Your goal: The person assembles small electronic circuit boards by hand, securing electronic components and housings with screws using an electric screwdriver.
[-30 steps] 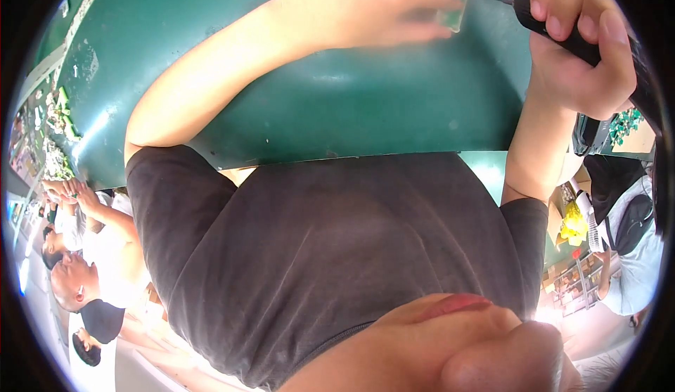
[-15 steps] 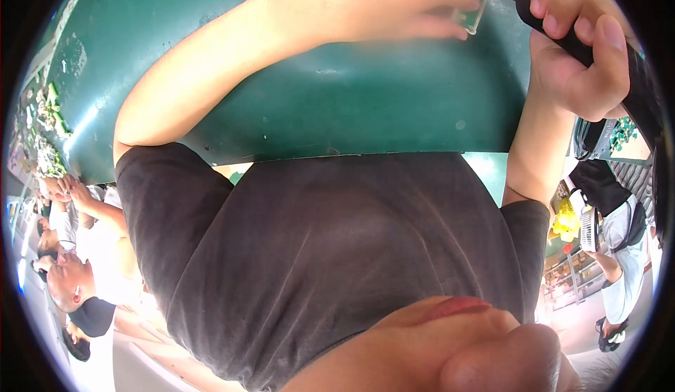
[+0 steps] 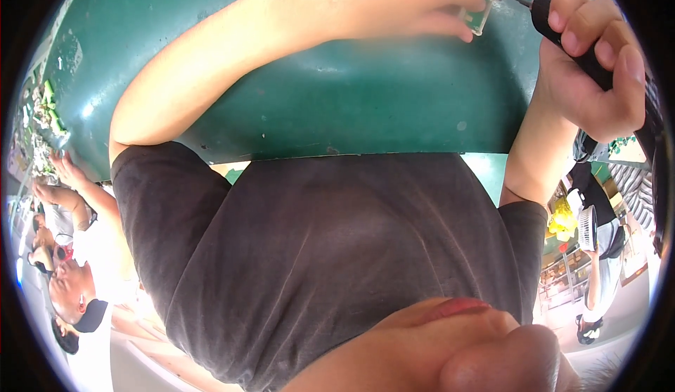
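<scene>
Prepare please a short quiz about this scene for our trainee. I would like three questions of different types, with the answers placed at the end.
1. Which of the person's hands grips the black screwdriver-like tool?

2. True or false: the tool's thin shaft points toward the clear plastic case.

3. What colour is the tabletop beneath the hands?
A) White
B) Green
C) Orange

Key:
1. The right hand; the left hand has its fingers on the case.
2. True.
3. B.
</scene>
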### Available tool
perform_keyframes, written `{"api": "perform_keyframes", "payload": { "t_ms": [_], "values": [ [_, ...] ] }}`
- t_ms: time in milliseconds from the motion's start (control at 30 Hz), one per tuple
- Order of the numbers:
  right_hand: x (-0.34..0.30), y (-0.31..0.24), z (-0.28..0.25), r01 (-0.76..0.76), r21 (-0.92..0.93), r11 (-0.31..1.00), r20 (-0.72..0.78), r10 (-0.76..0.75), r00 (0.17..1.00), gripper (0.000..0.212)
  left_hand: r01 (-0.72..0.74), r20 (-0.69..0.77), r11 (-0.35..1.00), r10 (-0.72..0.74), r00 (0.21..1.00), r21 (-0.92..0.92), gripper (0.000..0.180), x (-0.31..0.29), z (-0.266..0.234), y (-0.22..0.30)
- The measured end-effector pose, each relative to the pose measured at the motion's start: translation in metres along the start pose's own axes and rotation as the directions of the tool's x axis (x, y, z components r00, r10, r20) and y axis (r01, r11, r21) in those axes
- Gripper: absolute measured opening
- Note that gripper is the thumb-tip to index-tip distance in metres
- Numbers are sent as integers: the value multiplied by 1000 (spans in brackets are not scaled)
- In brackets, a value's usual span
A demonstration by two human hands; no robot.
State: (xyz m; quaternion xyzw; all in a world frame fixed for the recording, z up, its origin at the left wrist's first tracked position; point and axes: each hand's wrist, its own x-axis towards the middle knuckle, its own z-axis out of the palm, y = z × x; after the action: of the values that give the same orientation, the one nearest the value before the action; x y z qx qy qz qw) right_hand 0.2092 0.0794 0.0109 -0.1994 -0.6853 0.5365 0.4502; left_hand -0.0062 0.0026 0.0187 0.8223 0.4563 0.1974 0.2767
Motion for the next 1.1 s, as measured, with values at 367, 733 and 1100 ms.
{"api": "perform_keyframes", "payload": {
  "t_ms": [367, 733, 1100],
  "values": [
    [1, 19, 2, 22, 76, 997, -24, -20, 1000, 17, -2, 20, 1000, 1, 1000, 21, 26, -7, -4, -11],
    [6, -9, 26, -18, -169, 985, 194, 51, 980, 28, 15, 22, 999, -16, 1000, 51, 27, -6, -5, -2],
    [16, -14, 29, 238, 34, 971, -49, -237, 970, 32, -264, -281, 959, 284, 917, 107, 27, 3, 10, -16]
  ]
}}
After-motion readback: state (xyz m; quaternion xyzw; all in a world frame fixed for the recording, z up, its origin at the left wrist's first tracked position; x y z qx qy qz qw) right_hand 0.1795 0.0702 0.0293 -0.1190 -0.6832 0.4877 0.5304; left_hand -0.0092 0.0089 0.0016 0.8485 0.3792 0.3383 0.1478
